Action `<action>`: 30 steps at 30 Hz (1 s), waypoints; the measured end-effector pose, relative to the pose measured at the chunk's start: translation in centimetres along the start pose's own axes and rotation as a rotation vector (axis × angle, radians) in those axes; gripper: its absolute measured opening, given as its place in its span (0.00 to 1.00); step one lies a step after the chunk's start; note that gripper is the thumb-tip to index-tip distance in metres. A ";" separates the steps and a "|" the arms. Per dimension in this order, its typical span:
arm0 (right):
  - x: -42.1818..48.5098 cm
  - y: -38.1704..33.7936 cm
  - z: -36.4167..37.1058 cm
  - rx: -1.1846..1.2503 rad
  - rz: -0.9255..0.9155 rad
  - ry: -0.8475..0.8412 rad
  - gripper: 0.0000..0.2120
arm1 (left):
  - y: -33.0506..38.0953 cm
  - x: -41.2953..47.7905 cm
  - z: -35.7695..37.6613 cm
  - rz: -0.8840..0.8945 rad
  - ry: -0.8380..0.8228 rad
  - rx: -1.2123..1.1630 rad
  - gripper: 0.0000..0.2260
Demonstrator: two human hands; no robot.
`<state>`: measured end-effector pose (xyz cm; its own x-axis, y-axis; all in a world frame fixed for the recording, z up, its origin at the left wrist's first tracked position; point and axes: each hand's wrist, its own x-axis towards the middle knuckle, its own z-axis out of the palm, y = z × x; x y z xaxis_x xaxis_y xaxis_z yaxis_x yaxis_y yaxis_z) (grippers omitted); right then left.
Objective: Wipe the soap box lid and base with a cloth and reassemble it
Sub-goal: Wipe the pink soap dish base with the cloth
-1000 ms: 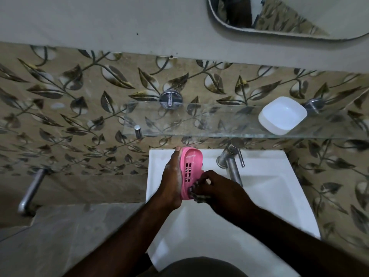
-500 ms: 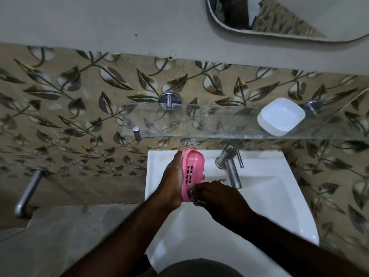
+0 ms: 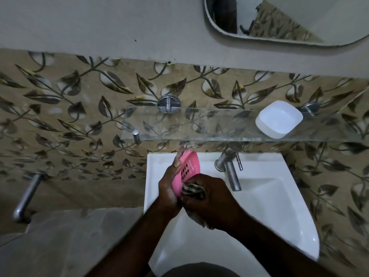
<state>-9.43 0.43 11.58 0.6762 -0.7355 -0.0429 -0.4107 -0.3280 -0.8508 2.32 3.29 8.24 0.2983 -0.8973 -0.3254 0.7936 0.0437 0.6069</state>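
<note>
My left hand [image 3: 169,183] holds a pink slotted soap box part [image 3: 188,168] on edge above the white sink [image 3: 259,198], its slots facing right. My right hand [image 3: 209,202] grips a dark striped cloth [image 3: 193,190] and presses it against the lower end of the pink part. A white soap box part [image 3: 279,118] lies open side up on the glass shelf [image 3: 199,124], at its right end, apart from both hands.
A chrome tap [image 3: 229,168] stands just right of my hands over the basin. The glass shelf juts from the leaf-patterned wall above the sink. A mirror [image 3: 289,19] hangs at top right. A metal bar [image 3: 26,196] sticks out at the left.
The right hand has slid the cloth along the lower end of the pink part, and more of the striped cloth now shows. The left hand keeps the same hold.
</note>
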 end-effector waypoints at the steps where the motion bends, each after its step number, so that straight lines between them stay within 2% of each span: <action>1: -0.1 0.0 0.4 0.008 0.002 0.011 0.08 | 0.0 0.0 -0.1 0.028 -0.004 0.010 0.45; 5: -0.4 -0.4 1.3 0.001 -0.016 0.079 0.08 | 0.5 -0.3 -0.2 0.078 -0.051 0.007 0.47; 9: 0.0 -1.6 1.0 0.130 -0.007 0.059 0.04 | 0.8 -0.9 -0.4 0.038 -0.103 0.023 0.34; 11: 0.2 -1.5 1.3 0.111 -0.015 0.091 0.05 | 0.7 -0.9 -0.1 0.014 -0.085 0.034 0.31; 14: -0.1 -0.7 1.8 0.039 -0.085 0.113 0.08 | 0.9 -0.6 0.2 0.009 -0.030 -0.004 0.20; 17: -0.1 0.9 1.1 -0.211 -0.226 0.045 0.13 | 1.3 -0.3 0.1 -0.008 -0.007 -0.078 0.22; 21: 0.5 2.6 -0.2 -0.288 -0.195 0.110 0.14 | 1.4 -0.2 0.4 -0.004 -0.042 -0.140 0.32; 23: 0.1 1.8 0.4 -0.180 -0.146 0.182 0.11 | 1.2 -0.3 0.7 0.002 -0.048 -0.120 0.30; 26: -0.6 -0.3 1.7 -0.068 -0.144 0.147 0.09 | 1.2 -0.5 1.0 0.001 -0.041 -0.063 0.22; 30: -0.4 0.6 0.8 -0.198 -0.220 0.147 0.18 | 1.5 -0.5 0.9 -0.007 -0.057 -0.065 0.22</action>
<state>-9.46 1.03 10.66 0.6726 -0.7069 0.2189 -0.3849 -0.5868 -0.7124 2.88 3.40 9.89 0.2638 -0.9210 -0.2867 0.8289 0.0644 0.5557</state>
